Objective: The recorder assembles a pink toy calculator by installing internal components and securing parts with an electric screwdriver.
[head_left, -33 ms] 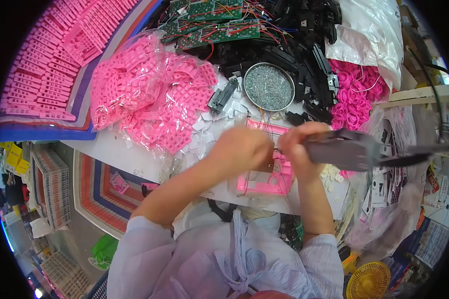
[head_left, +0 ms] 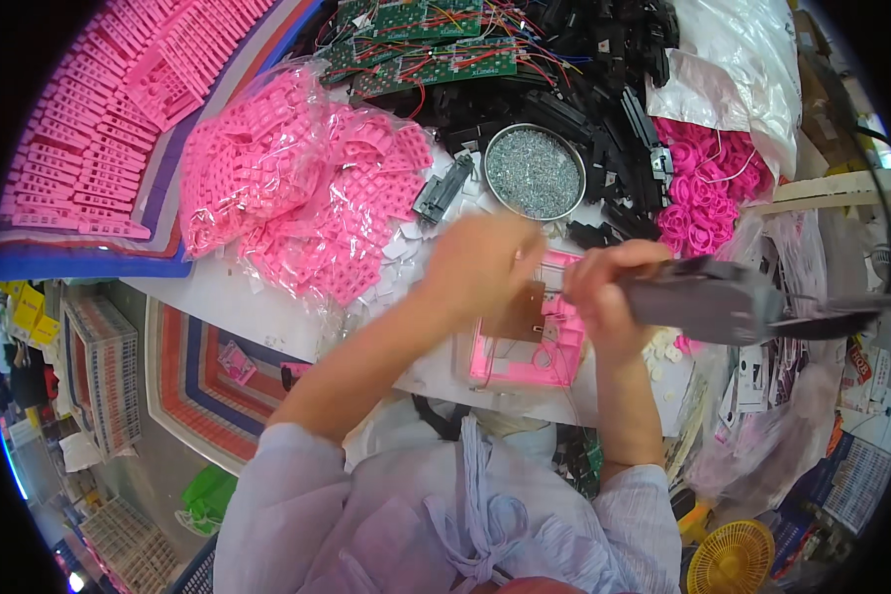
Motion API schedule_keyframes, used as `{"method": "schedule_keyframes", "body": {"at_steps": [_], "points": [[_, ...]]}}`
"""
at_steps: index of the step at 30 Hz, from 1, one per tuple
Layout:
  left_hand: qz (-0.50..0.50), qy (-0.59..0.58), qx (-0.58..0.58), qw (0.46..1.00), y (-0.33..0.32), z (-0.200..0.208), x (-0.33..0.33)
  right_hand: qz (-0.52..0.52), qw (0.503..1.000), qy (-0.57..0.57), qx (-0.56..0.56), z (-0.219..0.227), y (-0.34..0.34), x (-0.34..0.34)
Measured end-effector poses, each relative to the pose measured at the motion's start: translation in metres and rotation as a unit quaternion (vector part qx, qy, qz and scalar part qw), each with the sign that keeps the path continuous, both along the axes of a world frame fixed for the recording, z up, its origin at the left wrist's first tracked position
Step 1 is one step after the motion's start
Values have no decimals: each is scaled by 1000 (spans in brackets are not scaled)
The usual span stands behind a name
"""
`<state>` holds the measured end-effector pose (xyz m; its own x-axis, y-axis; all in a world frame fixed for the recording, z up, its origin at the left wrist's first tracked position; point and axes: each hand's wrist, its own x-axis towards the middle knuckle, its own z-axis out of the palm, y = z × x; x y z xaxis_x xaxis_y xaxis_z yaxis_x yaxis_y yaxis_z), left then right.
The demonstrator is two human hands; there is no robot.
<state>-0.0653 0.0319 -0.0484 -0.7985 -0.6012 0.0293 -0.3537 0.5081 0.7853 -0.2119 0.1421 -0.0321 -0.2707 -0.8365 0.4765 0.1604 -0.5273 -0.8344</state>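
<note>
A pink plastic housing [head_left: 523,372] lies on the white table in front of me, with a brown board [head_left: 515,315] and loose wires inside it. My left hand [head_left: 487,259], smeared by motion, is closed above the housing's far left part, near the round metal bowl of small screws [head_left: 535,173]. Whatever its fingers pinch is hidden. My right hand [head_left: 612,292] is wrapped round a dark grey electric screwdriver [head_left: 698,300], held sideways over the housing's right edge. The screwdriver's tip cannot be made out.
Bagged pink grid parts [head_left: 307,178] lie to the left, beyond them a tray of pink strips [head_left: 99,148]. Black plastic parts [head_left: 629,129] and green circuit boards [head_left: 436,61] crowd the back. A bag of magenta rings [head_left: 698,188] and white discs [head_left: 658,351] are at right.
My left hand has moved away from me and a little left, uncovering more of the brown board. My right hand has shifted slightly right with the screwdriver.
</note>
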Motion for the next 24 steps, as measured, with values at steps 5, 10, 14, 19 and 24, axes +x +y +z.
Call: {"method": "schedule_keyframes", "body": {"at_steps": [5, 10, 14, 19, 24], "points": [[150, -115, -341, 921, -63, -32, -69, 14, 999, -42, -22, 26, 0, -9], [167, -92, -346, 919, -70, -44, -83, -12, 999, -40, -18, 19, 10, -15], [145, -23, -260, 954, -63, -27, -83, -23, 998, -58, -8, 16, 14, -12], [-54, 224, -2, 973, 5, 7, -17, -1, 998, -60, -19, 31, 25, 0], [-62, 133, -13, 989, 58, -1, 36, 14, 995, -103, 9, 45, 38, 20]]}}
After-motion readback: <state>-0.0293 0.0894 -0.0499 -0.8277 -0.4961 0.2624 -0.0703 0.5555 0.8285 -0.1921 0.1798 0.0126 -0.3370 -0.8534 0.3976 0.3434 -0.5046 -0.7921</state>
